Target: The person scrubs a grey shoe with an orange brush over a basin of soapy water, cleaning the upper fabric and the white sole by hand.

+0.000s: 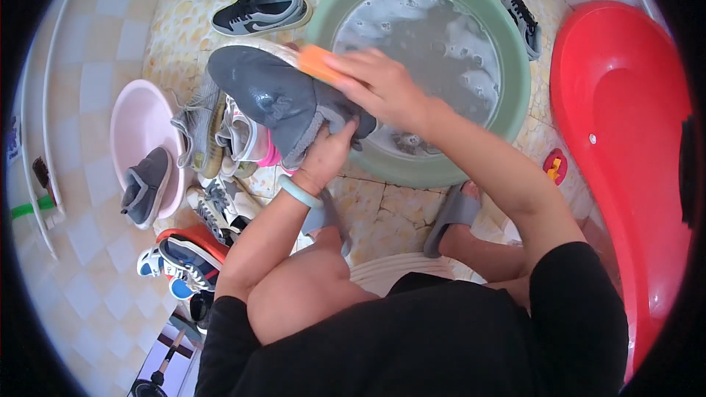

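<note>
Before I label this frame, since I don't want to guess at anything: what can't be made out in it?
All in the head view:
orange tool in the right hand: blurred, so its exact kind is unclear;
left hand: most of its fingers are hidden by the gray shoe it holds;
green basin: its bottom is hidden by cloudy, foamy water;
red tub: cut off at the right by the picture's dark edge.
</note>
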Motion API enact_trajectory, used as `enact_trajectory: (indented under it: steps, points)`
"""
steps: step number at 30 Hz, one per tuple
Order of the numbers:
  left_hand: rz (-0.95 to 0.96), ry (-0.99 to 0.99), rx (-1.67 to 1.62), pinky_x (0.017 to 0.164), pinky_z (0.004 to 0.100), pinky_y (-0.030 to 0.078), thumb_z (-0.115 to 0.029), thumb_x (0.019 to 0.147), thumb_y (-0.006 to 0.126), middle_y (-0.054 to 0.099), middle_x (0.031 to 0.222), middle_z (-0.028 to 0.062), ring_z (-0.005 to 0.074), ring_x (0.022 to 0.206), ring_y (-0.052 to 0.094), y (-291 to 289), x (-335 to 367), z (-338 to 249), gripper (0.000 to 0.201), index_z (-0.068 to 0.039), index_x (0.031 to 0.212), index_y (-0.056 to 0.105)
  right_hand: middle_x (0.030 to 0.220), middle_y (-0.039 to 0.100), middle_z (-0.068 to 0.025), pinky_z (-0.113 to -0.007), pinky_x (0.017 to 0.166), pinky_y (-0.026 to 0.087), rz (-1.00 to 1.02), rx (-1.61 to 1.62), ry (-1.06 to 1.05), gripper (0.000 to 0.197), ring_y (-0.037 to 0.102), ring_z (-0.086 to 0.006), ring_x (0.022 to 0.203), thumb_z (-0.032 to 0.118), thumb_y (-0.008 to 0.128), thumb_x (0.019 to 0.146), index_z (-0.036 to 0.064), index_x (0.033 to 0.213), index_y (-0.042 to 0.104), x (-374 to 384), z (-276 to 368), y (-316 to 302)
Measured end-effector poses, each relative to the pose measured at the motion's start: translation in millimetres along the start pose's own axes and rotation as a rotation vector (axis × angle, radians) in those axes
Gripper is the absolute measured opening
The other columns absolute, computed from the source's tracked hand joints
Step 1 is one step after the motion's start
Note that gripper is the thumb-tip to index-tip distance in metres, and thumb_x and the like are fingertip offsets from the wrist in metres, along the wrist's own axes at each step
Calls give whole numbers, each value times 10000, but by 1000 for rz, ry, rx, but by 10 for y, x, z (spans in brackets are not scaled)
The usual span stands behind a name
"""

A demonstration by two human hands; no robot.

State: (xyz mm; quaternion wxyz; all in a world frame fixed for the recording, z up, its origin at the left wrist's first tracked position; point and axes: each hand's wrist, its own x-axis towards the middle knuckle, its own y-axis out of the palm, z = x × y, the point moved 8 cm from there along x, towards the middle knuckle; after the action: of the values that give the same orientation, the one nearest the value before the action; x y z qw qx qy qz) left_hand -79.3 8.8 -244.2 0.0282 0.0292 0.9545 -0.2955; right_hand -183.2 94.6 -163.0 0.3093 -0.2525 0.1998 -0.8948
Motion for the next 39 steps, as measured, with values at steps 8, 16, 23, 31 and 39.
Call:
enact_trajectory:
  steps: [8,16,23,31,39]
  points:
    - [-59,-379,-777,895,280,421,-195,887,597,607,1096,46,139,1013,546,-117,133,-172,349,45,1141,588,1092,593,-133,-399,881,440,124,-253,352,429,540,-313,984,185,569,893,68,1301,505,-1106,-823,-383]
    - [-88,-430,-791,942,305,409,-218,878,637,611,1141,109,190,1065,554,-154,6,-90,406,69,1157,568,1091,562,-165,-410,909,428,241,-505,493,500,522,-306,1034,197,544,906,95,1379,414,-1084,-1109,-51]
    - [-58,-478,-728,965,323,396,-259,877,630,606,1160,113,201,1106,542,-114,-25,-22,433,70,1151,569,1099,615,-151,-355,914,427,-37,166,316,438,572,-286,1001,132,575,880,79,1311,520,-783,-186,-367]
    - [-38,480,591,852,373,459,-82,864,559,615,1014,151,290,961,579,-94,-73,-328,228,-96,1075,644,1022,627,-124,-399,824,456,89,61,-17,363,564,-334,911,224,532,917,100,1257,565,93,145,56]
    - [135,117,323,694,376,488,-38,847,541,634,885,150,290,755,613,-70,32,-197,219,-80,1034,646,1068,629,-146,-402,876,449,57,105,-89,374,570,-339,988,270,524,922,99,1250,577,935,199,546]
